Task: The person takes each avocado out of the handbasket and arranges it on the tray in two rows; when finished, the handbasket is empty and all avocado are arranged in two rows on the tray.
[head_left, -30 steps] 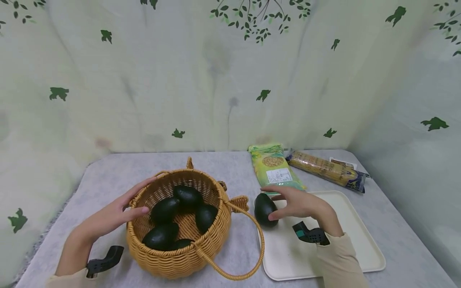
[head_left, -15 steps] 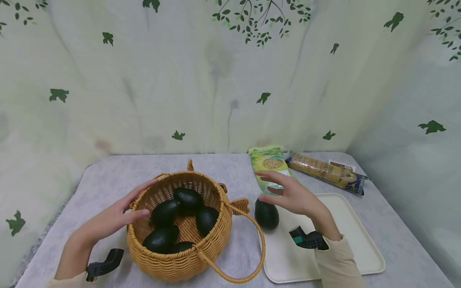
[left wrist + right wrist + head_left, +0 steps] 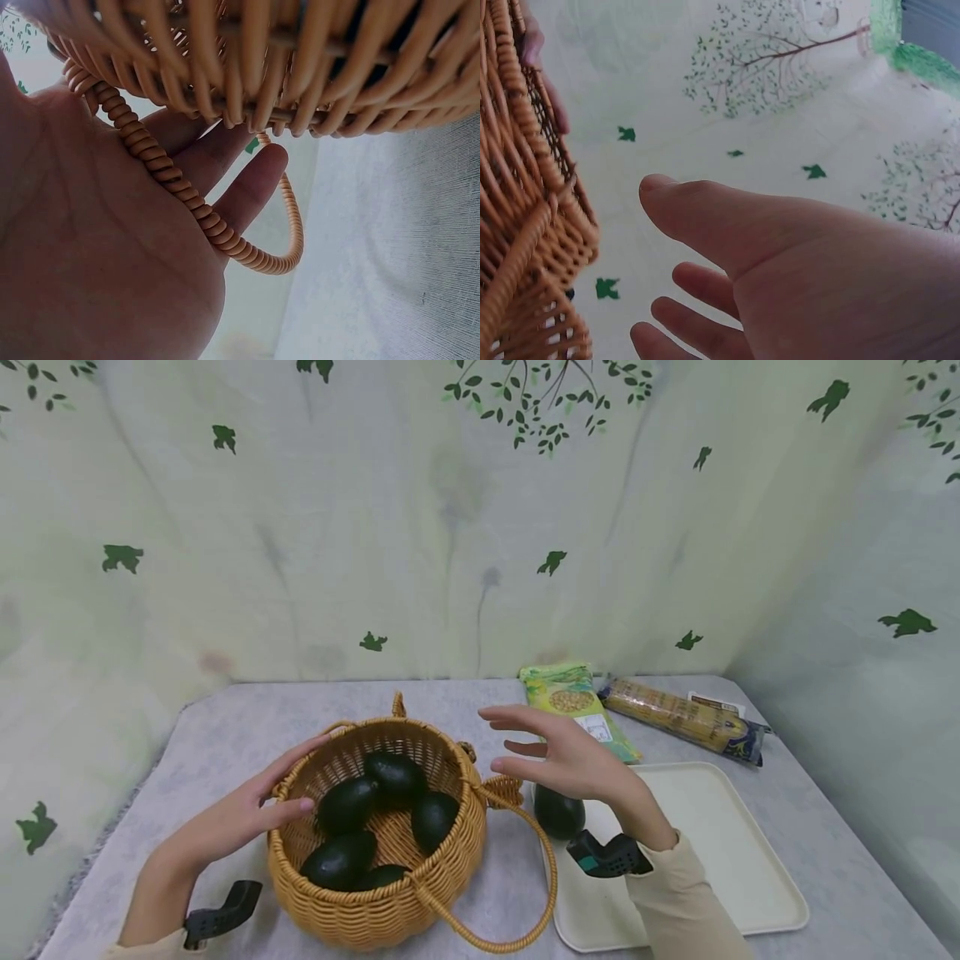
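I steady the basket [image 3: 375, 827] with my left hand [image 3: 232, 818]; my right hand [image 3: 570, 760], fingers spread and empty, hovers beside it. Next I'd reach in for another avocado [image 3: 431, 818].

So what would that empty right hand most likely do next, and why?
Probably dip into the basket for another avocado. The right hand hovers open beside the rim, one avocado on the tray sits there already, and the left hand steadies the basket.

Avocados [image 3: 375, 814] lie in the basket [image 3: 360, 910]; right of it, one avocado [image 3: 558, 814] on the tray [image 3: 720, 852].
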The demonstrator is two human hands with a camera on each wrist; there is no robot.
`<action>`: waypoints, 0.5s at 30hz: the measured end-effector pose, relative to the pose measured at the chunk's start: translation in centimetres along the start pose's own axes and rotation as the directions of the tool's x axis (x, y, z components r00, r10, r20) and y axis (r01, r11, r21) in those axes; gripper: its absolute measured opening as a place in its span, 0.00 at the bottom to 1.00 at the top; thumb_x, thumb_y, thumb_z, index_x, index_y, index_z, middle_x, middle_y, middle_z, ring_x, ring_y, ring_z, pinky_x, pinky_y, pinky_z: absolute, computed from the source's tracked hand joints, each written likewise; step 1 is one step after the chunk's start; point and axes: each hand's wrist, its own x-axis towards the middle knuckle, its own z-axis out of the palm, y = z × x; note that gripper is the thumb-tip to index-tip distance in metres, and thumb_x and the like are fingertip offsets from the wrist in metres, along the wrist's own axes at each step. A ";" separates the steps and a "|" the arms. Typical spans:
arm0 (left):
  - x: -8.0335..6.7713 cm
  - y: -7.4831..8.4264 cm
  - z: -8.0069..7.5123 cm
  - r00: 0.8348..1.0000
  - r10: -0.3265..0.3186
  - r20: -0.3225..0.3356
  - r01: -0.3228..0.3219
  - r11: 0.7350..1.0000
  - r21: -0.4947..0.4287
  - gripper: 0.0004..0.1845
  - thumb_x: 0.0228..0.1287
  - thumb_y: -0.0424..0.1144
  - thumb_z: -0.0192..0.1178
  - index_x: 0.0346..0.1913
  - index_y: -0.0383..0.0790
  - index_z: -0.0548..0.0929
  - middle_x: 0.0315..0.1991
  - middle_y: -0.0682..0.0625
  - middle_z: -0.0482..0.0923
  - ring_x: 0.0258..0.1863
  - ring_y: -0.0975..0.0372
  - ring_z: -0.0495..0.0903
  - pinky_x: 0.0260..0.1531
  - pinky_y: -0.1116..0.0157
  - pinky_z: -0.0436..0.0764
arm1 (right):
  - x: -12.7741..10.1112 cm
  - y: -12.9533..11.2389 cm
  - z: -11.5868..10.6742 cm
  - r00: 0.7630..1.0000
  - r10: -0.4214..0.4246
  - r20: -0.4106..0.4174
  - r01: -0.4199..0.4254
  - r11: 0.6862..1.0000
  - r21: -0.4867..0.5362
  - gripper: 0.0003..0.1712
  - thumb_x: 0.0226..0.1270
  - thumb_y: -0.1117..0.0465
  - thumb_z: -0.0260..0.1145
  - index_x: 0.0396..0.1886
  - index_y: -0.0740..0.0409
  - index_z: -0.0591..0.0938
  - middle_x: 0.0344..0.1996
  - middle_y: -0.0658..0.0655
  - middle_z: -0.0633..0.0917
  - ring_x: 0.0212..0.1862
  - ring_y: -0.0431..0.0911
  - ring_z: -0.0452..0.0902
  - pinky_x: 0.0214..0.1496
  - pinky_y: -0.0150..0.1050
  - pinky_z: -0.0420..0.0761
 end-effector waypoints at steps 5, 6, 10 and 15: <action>0.2 0.1 -0.1 1.000 0.017 -0.013 -0.017 0.999 0.030 0.40 0.77 0.39 0.56 0.83 0.66 0.50 0.82 0.45 0.50 0.72 0.38 0.62 0.53 0.47 0.79 | 1.7 -1.1 0.5 0.998 -0.046 0.040 0.046 0.999 -0.011 0.34 0.73 0.60 0.69 0.76 0.50 0.71 0.72 0.51 0.74 0.70 0.49 0.74 0.64 0.41 0.80; 0.2 0.1 -0.1 1.000 0.019 -0.014 -0.018 0.999 0.029 0.40 0.77 0.39 0.56 0.83 0.66 0.50 0.82 0.45 0.50 0.72 0.37 0.62 0.53 0.44 0.78 | 2.0 -1.4 0.7 0.998 -0.050 0.046 0.051 0.999 -0.010 0.35 0.73 0.59 0.70 0.76 0.49 0.70 0.71 0.51 0.75 0.69 0.48 0.75 0.63 0.41 0.80; 0.2 0.1 -0.1 1.000 0.020 -0.019 -0.019 0.999 0.039 0.40 0.77 0.39 0.56 0.83 0.66 0.50 0.82 0.44 0.50 0.73 0.37 0.61 0.53 0.41 0.77 | 3.6 -2.1 1.6 0.994 -0.080 0.079 0.081 0.997 -0.002 0.35 0.72 0.59 0.70 0.76 0.48 0.70 0.70 0.52 0.76 0.67 0.49 0.77 0.60 0.39 0.82; 0.0 0.0 0.0 1.000 0.016 -0.013 -0.015 0.999 0.028 0.40 0.78 0.39 0.55 0.83 0.65 0.50 0.82 0.42 0.49 0.73 0.36 0.60 0.54 0.41 0.77 | 5.4 -2.8 2.7 0.984 -0.098 0.148 0.100 0.995 -0.002 0.33 0.72 0.60 0.70 0.74 0.54 0.72 0.69 0.56 0.78 0.67 0.52 0.78 0.58 0.34 0.82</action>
